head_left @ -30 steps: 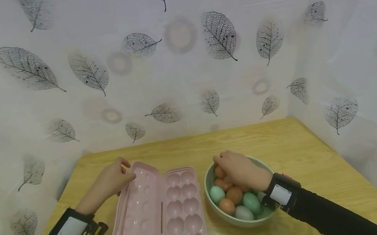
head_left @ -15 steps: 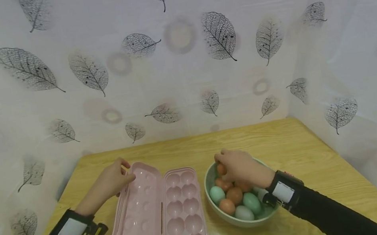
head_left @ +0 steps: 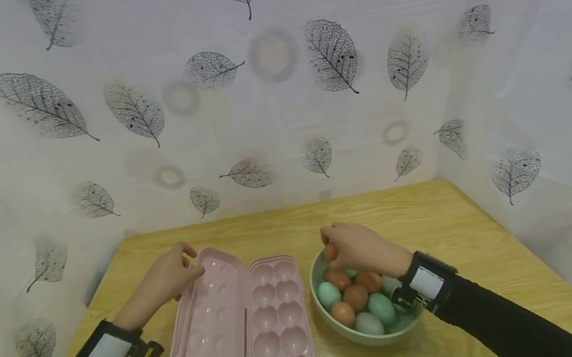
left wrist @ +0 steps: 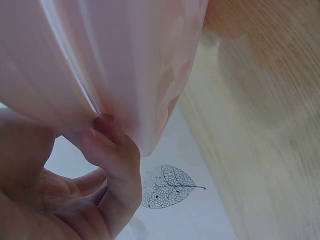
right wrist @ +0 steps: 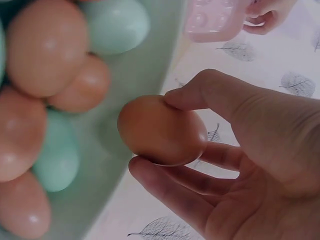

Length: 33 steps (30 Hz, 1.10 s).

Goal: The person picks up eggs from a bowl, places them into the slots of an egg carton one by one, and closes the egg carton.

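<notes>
A brown egg [right wrist: 161, 131] is pinched between the thumb and fingers of my right hand [head_left: 361, 247], held at the far left rim of a pale green bowl [head_left: 333, 320]. Brown, turquoise and greyish eggs fill the bowl, among them a turquoise egg [head_left: 382, 309]. My left hand [head_left: 165, 276] pinches the edge of the lid [head_left: 213, 323] of a pink egg carton, thumb and finger on its rim in the left wrist view. The carton's cupped tray [head_left: 275, 308] lies open beside the lid, and its visible cups hold no eggs. The near end of the carton is cut off by the frame.
Everything stands on a yellow wooden table [head_left: 271, 229]. A pale leaf-printed sheet [head_left: 277, 112] hangs behind and along both sides of the table. The bowl stands just right of the carton.
My right hand has risen slightly with the brown egg, moving up from the other eggs toward the far rim of the bowl. My left hand stays on the lid.
</notes>
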Available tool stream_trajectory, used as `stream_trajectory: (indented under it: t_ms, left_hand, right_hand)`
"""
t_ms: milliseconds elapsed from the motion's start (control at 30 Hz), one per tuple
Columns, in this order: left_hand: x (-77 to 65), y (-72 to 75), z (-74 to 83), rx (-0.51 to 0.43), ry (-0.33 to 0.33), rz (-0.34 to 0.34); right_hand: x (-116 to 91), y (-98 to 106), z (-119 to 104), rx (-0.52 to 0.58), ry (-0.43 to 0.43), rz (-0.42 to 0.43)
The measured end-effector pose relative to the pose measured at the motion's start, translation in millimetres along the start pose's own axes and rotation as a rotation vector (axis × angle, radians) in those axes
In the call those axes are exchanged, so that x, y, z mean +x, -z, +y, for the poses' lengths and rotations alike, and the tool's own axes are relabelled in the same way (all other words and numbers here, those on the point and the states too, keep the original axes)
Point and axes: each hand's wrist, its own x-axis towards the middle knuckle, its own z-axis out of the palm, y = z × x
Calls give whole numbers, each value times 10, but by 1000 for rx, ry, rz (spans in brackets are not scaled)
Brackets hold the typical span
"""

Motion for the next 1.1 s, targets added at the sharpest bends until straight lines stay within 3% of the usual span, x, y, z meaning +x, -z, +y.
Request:
stream_trajectory:
  t_ms: [433,700,1100]
  left_hand:
    - [-41,19,-27,-14,2,9]
    - [-16,14,-47,-28,14,1]
    - [-17,22,-36,-33,15,-1]
  right_hand:
    - [170,59,-199,-6,24,-26]
    - [412,11,-420,-47,121,2]
    - [768,-145,-848,20,158,-31]
